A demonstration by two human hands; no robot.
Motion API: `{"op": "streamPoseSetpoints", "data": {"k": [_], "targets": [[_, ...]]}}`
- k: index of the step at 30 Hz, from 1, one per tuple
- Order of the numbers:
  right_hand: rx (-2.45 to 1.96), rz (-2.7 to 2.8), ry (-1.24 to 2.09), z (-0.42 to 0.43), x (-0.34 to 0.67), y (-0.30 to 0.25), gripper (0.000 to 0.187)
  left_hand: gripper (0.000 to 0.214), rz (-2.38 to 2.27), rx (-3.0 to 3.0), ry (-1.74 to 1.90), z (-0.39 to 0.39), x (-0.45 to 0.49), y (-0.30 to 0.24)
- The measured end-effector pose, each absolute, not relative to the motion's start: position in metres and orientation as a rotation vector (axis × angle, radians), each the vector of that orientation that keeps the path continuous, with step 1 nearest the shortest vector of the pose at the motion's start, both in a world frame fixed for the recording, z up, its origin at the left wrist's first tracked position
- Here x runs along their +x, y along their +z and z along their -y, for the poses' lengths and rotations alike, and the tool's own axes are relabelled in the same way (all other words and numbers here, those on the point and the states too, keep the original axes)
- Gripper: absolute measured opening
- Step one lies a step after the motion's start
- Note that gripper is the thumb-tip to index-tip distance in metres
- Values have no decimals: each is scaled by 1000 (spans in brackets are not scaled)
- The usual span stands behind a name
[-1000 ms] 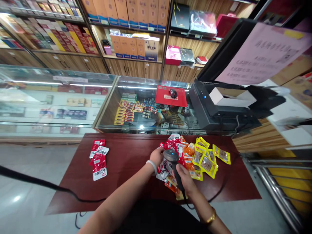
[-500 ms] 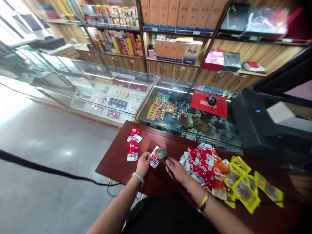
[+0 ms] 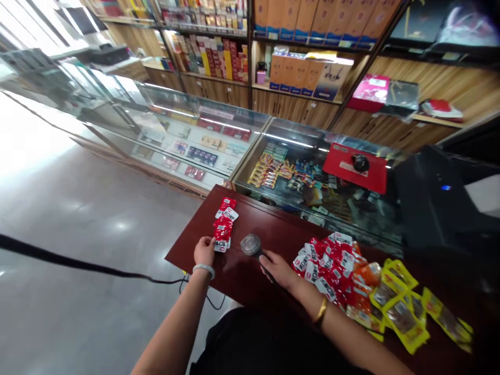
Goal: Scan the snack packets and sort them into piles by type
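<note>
My left hand touches the red packets, pinch unclear; my right hand grips the scanner, which, swung toward ten o'clock, could knock them askew.

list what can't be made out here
Head view:
Black-and-grey handheld scanner: most of its handle, hidden by the right hand.
Heaped red-and-white plastic packets: lower ones, covered by upper ones.
White angular box: cut off by the right edge.
Yellow plastic packets: small print, blurred.
</note>
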State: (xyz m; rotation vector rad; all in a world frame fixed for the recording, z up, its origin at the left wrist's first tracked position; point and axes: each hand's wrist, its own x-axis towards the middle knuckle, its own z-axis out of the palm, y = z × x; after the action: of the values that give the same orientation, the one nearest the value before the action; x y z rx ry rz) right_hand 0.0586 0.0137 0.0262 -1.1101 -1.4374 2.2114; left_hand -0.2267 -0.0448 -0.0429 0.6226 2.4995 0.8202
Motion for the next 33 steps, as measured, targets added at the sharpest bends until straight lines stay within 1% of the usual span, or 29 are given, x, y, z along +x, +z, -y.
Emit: {"op": "streamPoseSetpoints", "data": {"k": [2, 4, 5, 8, 12, 15, 18, 20, 21, 24, 26, 29, 33], "targets": [[-1121, 1433, 2173, -14, 67, 27, 52, 29, -2718, 798, 673, 37, -217, -37], [-1143, 1422, 2126, -16, 77, 30, 50, 31, -2764, 1046, 605, 23, -196, -33], [-1153, 1407, 2105, -16, 83, 32, 49, 30, -2679, 1187, 585, 16, -180, -33], [-1206, 1310, 2049, -15, 107, 37, 48, 21, -2213, 1545, 502, -8, -119, -34], [-1335, 1104, 1963, -3, 151, 37, 49, 24, -1827, 1730, 418, -37, -31, -35], [-1455, 899, 1850, 12, 187, 32, 49, 25, -1689, 1810, 361, -57, 20, -31], [-1534, 700, 1737, 26, 217, 27, 51, 24, -1627, 1896, 222, -74, 54, -23], [-1559, 615, 1672, 32, 232, 28, 53, 23, -1577, 1965, 82, -79, 68, -17], [-1571, 583, 1645, 34, 239, 29, 54, 27, -1557, 1999, 10, -79, 73, -15], [-1617, 511, 1573, 40, 252, 33, 55, 51, -1519, 2079, -135, -75, 84, -10], [-1636, 502, 1543, 43, 258, 33, 54, 59, -1512, 2101, -153, -71, 89, -11], [-1643, 521, 1534, 48, 264, 29, 54, 56, -1522, 2063, -97, -67, 91, -14], [-1635, 531, 1536, 51, 268, 24, 53, 42, -1553, 1887, 7, -69, 75, -21]]}}
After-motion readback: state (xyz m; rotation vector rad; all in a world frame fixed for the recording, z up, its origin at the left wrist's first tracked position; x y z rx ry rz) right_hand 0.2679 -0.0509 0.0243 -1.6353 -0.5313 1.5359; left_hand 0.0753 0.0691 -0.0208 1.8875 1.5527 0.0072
